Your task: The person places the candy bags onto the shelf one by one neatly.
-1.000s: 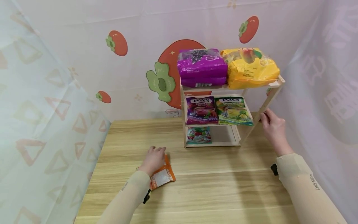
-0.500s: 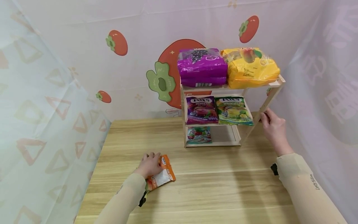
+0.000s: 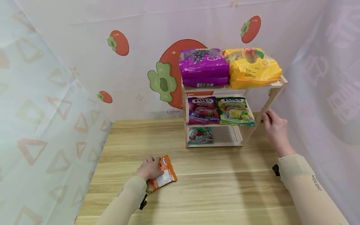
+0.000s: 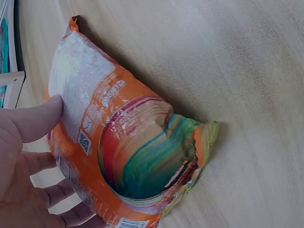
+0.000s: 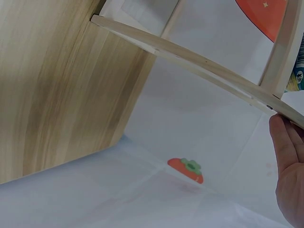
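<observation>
My left hand (image 3: pixel 149 170) holds an orange candy bag (image 3: pixel 166 176) lying on the table. In the left wrist view the thumb lies on the upper face of the bag (image 4: pixel 128 137), with the fingers along its near edge. My right hand (image 3: pixel 275 129) grips the front right post of a wooden three-tier shelf (image 3: pixel 263 109); in the right wrist view its fingertips meet the post. On the top tier sit a purple bag (image 3: pixel 204 70) and a yellow bag (image 3: pixel 254 70). The middle tier bears a berries candy bag (image 3: pixel 203 111) and a green candy bag (image 3: pixel 234 111).
A teal candy bag (image 3: pixel 200 136) lies on the left of the shelf's bottom tier. The shelf stands towards the back right of the wooden table (image 3: pixel 208 190). Printed cloth walls (image 3: pixel 135 62) rise behind and at both sides.
My left hand has slid back and left over the orange bag, uncovering more of its far end, and then settled. The right hand and shelf stay put.
</observation>
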Motion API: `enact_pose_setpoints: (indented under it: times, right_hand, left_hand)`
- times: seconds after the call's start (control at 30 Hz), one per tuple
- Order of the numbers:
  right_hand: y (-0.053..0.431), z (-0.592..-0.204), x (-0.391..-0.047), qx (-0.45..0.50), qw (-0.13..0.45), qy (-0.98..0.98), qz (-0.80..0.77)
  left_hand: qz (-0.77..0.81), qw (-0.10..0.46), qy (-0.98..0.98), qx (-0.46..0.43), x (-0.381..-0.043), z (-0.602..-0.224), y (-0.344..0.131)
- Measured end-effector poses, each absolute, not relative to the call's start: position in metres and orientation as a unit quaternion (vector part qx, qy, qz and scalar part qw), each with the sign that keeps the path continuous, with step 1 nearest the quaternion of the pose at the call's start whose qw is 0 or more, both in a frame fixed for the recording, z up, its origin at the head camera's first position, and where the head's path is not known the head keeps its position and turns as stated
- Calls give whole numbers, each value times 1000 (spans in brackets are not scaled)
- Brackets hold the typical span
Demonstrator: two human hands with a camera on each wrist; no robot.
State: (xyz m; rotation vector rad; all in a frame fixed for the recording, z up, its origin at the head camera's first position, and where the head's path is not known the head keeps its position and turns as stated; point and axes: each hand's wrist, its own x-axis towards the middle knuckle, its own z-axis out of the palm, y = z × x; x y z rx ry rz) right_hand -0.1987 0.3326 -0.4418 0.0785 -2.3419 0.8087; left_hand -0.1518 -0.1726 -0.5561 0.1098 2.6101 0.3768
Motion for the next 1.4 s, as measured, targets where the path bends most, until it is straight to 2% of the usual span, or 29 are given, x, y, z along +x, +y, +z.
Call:
enact_pose_setpoints:
  times: [1.07,1.4]
  right_hand:
    - [331,-439,-196,25,311,-895,320]
    - [330,-439,-197,26,323,-895,308]
  left_hand:
    - [189,211,959,27,-146,-568,-112]
    - [231,208,949,45,-144,-568,-96]
